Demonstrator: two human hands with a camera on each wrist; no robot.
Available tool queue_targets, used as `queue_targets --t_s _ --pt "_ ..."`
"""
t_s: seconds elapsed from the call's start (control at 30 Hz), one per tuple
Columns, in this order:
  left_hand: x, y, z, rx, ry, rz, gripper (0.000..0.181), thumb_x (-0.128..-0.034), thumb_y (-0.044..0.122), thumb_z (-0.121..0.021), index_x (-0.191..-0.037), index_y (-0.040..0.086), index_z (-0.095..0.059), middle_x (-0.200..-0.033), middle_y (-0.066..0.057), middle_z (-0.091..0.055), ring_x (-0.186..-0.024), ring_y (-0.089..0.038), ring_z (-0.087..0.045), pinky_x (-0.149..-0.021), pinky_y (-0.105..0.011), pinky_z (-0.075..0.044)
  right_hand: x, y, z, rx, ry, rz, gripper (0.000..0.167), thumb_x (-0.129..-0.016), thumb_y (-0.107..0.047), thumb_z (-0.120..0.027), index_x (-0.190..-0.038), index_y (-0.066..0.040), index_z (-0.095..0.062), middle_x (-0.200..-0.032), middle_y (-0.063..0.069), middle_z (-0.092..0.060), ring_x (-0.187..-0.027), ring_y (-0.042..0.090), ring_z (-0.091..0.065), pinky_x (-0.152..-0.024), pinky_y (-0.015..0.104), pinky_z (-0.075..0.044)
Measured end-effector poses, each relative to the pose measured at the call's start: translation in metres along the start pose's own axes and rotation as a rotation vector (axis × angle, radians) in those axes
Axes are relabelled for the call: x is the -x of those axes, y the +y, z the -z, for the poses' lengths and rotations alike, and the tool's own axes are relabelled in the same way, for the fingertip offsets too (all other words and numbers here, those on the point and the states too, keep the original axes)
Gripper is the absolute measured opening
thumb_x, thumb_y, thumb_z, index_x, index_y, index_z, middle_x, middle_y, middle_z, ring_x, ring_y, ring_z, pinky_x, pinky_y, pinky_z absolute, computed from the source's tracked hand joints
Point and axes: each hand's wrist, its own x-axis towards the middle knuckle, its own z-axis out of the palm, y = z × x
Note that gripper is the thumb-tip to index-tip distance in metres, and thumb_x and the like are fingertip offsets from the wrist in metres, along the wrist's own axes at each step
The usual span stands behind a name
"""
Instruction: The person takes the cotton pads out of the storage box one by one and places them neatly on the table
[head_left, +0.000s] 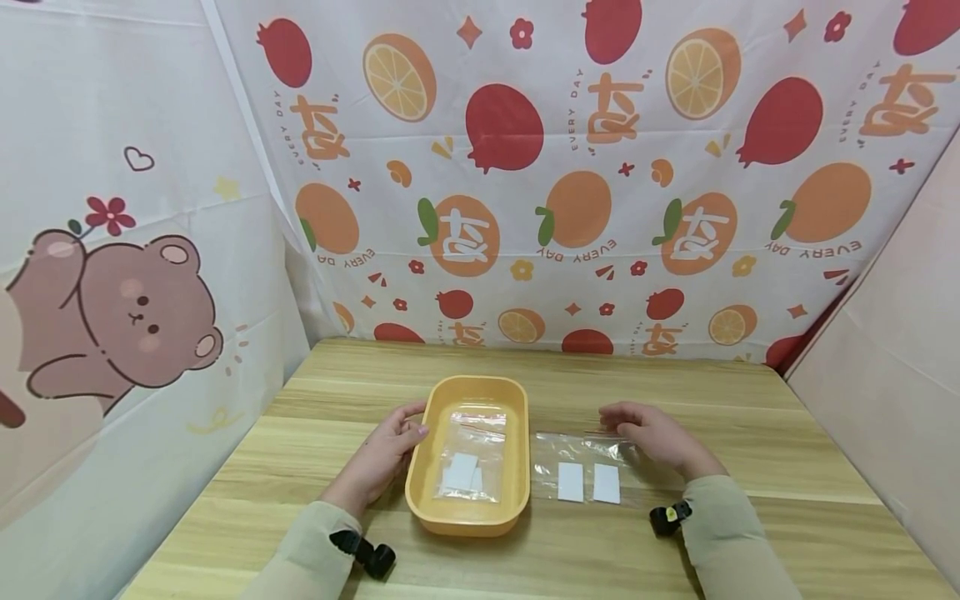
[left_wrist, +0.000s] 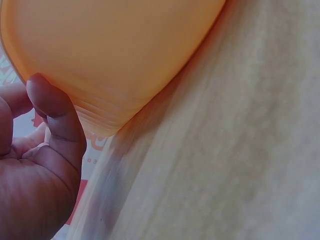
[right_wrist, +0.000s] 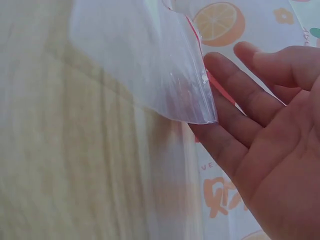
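Note:
At the left side of a yellow plastic tray [head_left: 522, 475], my left hand [head_left: 386, 450] holds the rim, its thumb lying against the tray wall [left_wrist: 120, 55]. Clear zip bags [head_left: 491, 467] with white rectangular pieces [head_left: 462, 471] lie inside the tray, overlapping. Right of it, clear zip bags lie flat on the table, with a white piece [head_left: 570, 482] and another white piece [head_left: 606, 483] side by side. Beside them is my right hand [head_left: 660, 435], fingers extended and thumb apart. Up close, those fingers touch the edge of a raised clear bag [right_wrist: 165, 75] from behind.
The wooden table [head_left: 300, 467] carries the tray and bags. A fruit-print cloth [head_left: 585, 275] hangs behind it, a bear-print cloth [head_left: 142, 317] stands at the left, and a pale cloth [head_left: 892, 350] at the right. Both sleeves wear black wrist cameras.

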Motion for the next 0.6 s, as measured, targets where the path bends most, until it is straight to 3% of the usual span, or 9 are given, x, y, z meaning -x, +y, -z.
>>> queue_targets --t_s 0.3,0.6 --pt "0.0 -0.001 0.0 -0.007 -0.001 -0.009 0.053 -0.1072 0.013 -0.05 -0.155 0.004 -0.03 -0.11 -0.02 -0.057 -0.093 -0.027 -0.064 -0.075 -0.034 -0.058 -0.001 -0.004 0.001 -0.005 0.059 -0.014 0.035 -0.106 -0.007 -0.05 -0.139 -0.006 -0.06 -0.131 0.005 -0.065 -0.128 0.028 -0.055 -0.109 0.054 -0.039" --pt "-0.001 -0.002 0.001 -0.01 -0.01 -0.018 0.053 -0.1074 0.013 -0.05 -0.155 0.002 -0.029 -0.11 -0.02 -0.057 -0.093 -0.027 -0.065 -0.076 -0.035 -0.058 0.002 -0.019 0.002 -0.065 0.03 0.076 0.035 -0.106 -0.013 -0.052 -0.14 -0.011 -0.059 -0.135 0.01 -0.063 -0.129 0.029 -0.054 -0.109 0.053 -0.04"
